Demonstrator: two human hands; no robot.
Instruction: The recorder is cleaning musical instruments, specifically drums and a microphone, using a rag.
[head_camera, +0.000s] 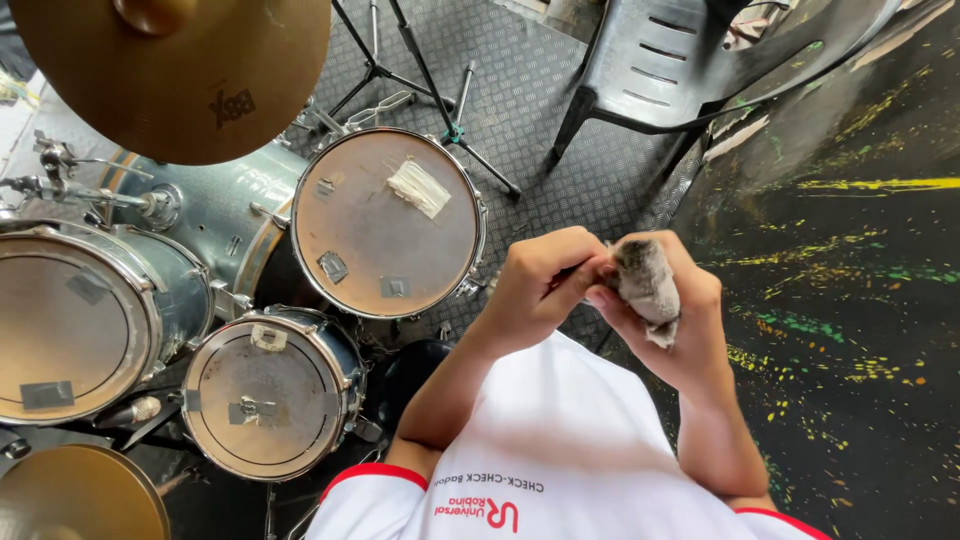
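Both my hands are raised in front of my white shirt. My right hand (690, 320) is wrapped around a small crumpled grey cloth (645, 280). My left hand (540, 280) is curled, its fingertips pinching the cloth's left edge against my right fingers. The nearest drum, a tom with a worn head (385, 225), lies just left of my left hand.
A drum kit fills the left: a brass cymbal (170, 70) at top, a large drum (70, 320), a small taped drum (265, 395) and a second cymbal (75, 495). A grey plastic chair (660, 60) and stands (420, 70) are behind. Dark paint-splattered floor (850, 250) lies right.
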